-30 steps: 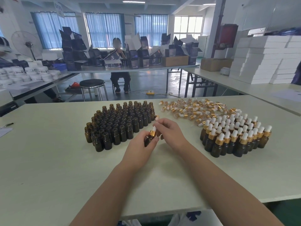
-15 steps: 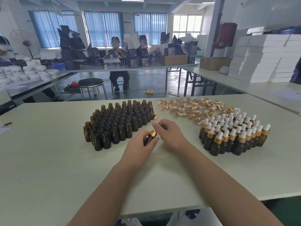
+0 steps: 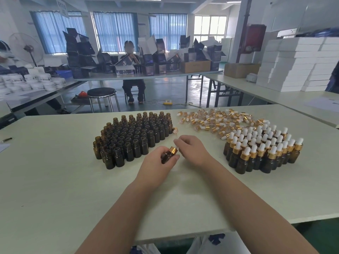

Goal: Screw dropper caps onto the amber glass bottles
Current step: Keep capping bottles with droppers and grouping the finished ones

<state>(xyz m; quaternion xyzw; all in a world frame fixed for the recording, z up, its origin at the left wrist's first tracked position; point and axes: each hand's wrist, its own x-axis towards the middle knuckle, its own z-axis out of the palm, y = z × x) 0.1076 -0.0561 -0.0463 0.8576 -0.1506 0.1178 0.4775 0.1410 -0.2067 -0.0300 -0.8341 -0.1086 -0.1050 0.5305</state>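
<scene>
L hand grips amber bottle (body mostly hidden); R hand fingers curled by gold cap; grip there unclear.

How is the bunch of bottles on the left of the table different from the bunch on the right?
The left bunch stands uncapped, necks open, while the bottles in the right bunch each wear a gold collar with a white bulb. The left bunch also looks to hold more bottles than the right bunch. Both are small amber glass bottles, upright and packed close together on the table.
</scene>
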